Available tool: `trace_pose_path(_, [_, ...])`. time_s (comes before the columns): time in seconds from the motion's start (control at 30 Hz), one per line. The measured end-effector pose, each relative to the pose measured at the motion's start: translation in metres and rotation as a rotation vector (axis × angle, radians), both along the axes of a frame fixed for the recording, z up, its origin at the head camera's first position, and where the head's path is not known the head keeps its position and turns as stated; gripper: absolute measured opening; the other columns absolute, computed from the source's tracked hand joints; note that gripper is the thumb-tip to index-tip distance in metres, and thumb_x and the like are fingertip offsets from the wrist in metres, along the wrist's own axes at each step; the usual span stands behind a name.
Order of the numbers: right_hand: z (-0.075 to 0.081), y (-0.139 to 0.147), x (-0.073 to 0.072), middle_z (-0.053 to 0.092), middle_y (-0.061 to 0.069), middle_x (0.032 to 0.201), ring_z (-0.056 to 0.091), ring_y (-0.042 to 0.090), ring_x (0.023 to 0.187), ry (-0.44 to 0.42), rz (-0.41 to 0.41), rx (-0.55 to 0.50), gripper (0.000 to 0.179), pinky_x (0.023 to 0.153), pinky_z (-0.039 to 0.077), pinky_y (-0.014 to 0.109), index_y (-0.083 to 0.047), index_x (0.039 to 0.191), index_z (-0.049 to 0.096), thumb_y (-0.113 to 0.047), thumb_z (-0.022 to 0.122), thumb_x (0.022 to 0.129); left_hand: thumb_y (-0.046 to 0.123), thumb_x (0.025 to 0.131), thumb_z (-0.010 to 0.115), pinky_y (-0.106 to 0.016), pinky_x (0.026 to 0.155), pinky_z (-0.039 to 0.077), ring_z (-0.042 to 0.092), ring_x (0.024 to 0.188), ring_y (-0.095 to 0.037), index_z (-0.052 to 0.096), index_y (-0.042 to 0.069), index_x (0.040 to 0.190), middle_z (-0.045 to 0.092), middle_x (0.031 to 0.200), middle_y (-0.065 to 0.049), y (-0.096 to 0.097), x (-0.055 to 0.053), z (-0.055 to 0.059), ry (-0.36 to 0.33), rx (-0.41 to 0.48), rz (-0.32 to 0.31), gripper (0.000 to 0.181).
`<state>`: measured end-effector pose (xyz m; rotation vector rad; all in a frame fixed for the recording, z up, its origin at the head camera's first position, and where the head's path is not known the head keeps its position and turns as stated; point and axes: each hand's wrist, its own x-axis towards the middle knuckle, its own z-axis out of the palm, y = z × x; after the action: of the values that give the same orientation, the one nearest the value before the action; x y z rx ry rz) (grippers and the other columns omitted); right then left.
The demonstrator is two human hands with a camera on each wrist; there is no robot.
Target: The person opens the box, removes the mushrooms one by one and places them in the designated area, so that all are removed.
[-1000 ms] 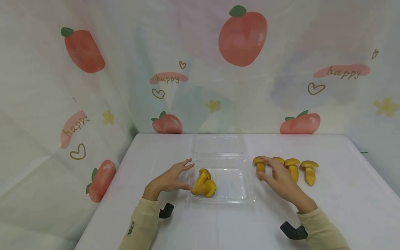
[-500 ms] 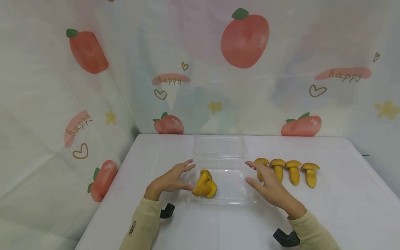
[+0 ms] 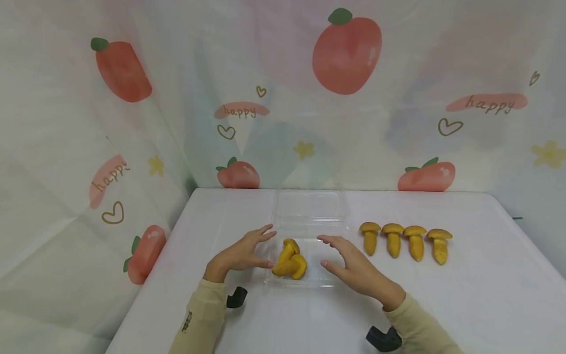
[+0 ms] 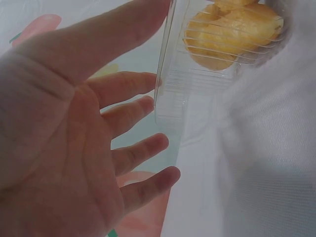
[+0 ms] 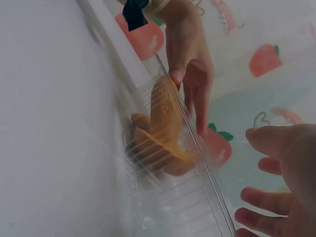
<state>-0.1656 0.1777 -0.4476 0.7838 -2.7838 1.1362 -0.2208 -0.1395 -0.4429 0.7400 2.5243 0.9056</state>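
Note:
Two yellow mushrooms (image 3: 289, 266) lie together in the left part of a clear plastic clamshell box (image 3: 316, 285), whose lid (image 3: 309, 204) is folded back. At the box's left rim, my left hand (image 3: 240, 253) has its fingers spread, with thumb and index fingertip right at the edge. The left wrist view shows the mushrooms (image 4: 227, 34) through the ribbed wall. My right hand (image 3: 358, 270) is over the box's right side, thumb and fingers apart, holding nothing. In the right wrist view, its fingers (image 5: 266, 202) are beside the rim, near the mushrooms (image 5: 165, 111).
To the right of the box, several more yellow mushrooms (image 3: 393, 241) lie in a row, caps toward the back. The white table (image 3: 274, 324) meets a fruit-printed cloth (image 3: 283, 98) at its far edge. Another such cloth hangs on the left.
My right hand has moved left, from above the row of mushrooms to over the box, exposing the whole row. The left hand stays at the box's left rim.

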Motion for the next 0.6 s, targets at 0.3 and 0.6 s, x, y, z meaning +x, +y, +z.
trace_pose_path(0.3, [-0.001,-0.03,0.002,0.059,0.017,0.141,0.061,0.036,0.122,-0.057,0.112,0.028,0.054,0.102,0.05,0.058,-0.007,0.148,0.047,-0.018,0.066,0.098,0.03,0.087,0.08,-0.066,0.122,0.022,0.019,0.155,-0.041,0.036,0.008,0.157,0.018,0.171,-0.011,0.001,0.001,0.001,-0.004,-0.005,0.011,0.086])
trace_pose_path(0.6, [-0.002,-0.046,-0.001,0.066,0.007,0.113,0.06,0.025,0.104,-0.087,0.194,0.08,0.05,0.093,0.053,0.042,-0.005,0.143,0.053,-0.025,0.066,0.099,0.028,0.087,0.08,-0.068,0.121,0.022,0.02,0.155,-0.042,0.037,0.006,0.156,0.019,0.17,-0.013,0.001,0.002,0.001,-0.001,0.006,0.01,0.084])
